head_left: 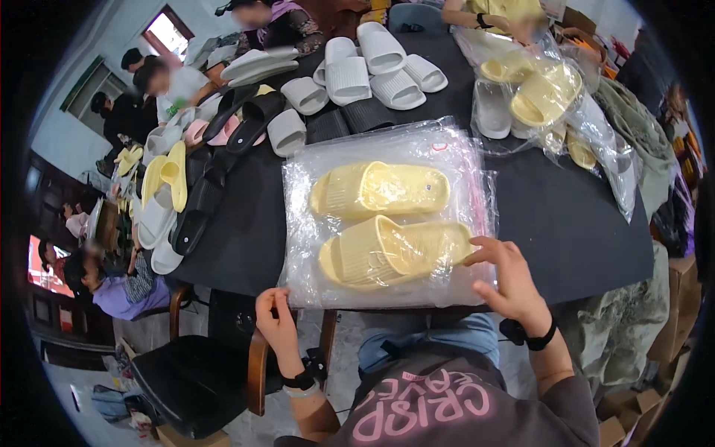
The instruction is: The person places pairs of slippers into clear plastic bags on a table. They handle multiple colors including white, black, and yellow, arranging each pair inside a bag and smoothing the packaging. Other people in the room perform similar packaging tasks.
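Two pale yellow slippers, an upper slipper [406, 188] and a lower slipper [372, 257], lie side by side with toes to the left. They rest on a stack of clear plastic bags [304, 223] at the table's near edge; I cannot tell if both are inside the top bag. My left hand [277, 328] is closed in a pinch at the stack's near left corner. My right hand [510, 279] has its thumb and fingers apart, fingertips at the lower slipper's heel.
White slippers [346, 78] and black slippers [201, 212] crowd the far and left parts of the black table [566, 238]. Bagged yellow slippers [547, 97] lie far right. A black chair [201, 372] stands at lower left. Other people work around the far side.
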Tool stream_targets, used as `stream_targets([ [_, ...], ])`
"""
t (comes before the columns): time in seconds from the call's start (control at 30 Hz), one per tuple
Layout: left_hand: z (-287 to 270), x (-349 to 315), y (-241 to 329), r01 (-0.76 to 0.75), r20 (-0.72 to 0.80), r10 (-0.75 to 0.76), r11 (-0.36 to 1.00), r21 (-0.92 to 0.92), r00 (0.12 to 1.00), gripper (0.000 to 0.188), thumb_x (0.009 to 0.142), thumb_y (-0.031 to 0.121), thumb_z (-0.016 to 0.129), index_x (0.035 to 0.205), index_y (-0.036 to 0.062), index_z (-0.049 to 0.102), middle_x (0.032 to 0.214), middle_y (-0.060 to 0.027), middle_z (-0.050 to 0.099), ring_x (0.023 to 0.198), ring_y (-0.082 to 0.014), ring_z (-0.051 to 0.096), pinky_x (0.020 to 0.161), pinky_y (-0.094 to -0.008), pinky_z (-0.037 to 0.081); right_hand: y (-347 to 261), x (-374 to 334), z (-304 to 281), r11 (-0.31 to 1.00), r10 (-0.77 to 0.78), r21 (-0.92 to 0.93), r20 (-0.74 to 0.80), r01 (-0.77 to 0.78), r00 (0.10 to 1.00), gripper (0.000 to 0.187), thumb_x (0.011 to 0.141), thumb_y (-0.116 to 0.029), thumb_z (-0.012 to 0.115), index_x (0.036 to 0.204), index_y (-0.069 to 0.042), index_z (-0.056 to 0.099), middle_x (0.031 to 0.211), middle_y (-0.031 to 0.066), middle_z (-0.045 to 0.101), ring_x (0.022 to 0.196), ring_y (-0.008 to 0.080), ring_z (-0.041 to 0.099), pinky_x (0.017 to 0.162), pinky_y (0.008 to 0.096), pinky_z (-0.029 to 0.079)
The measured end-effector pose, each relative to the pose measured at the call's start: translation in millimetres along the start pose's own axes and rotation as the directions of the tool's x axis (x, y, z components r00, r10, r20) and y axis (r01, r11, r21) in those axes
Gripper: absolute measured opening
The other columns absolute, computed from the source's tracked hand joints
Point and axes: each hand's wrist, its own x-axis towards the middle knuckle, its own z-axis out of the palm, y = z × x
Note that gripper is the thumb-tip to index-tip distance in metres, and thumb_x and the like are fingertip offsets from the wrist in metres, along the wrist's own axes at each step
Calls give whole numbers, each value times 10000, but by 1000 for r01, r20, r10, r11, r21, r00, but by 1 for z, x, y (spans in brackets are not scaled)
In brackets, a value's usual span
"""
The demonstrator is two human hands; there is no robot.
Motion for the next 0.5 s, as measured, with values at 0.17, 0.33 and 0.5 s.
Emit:
stream_targets([
  [0.17, 27, 10, 8, 33, -19, -37, 981, -189, 999, 300, 1023, 149, 539, 1280, 10, 474, 753, -43, 606, 716, -88, 532, 675, -234, 416, -34, 2, 34, 994, 78, -71, -74, -83, 994, 840, 751, -465, 791, 1404, -40, 476, 788, 15, 665, 731, 222, 639, 795, 359, 417],
  [0.33, 26, 25, 5, 217, -42, -235, 942, -257, 971, 308, 1007, 138, 570, 1279, 5, 511, 656, -10, 565, 626, -68, 496, 637, -213, 396, -42, -7, 49, 988, -30, -153, -133, 9, 991, 744, 773, -258, 788, 1421, -62, 482, 703, -3, 618, 655, 178, 603, 745, 348, 405],
  [0.5, 27, 23, 2, 198, -14, -215, 924, -328, 977, 245, 979, 73, 601, 1208, 3, 549, 669, 3, 560, 627, -51, 480, 624, -195, 384, -15, -25, 49, 978, -52, -209, -224, 4, 973, 527, 831, -69, 708, 1341, -70, 575, 717, 4, 646, 657, 174, 606, 750, 339, 408],
])
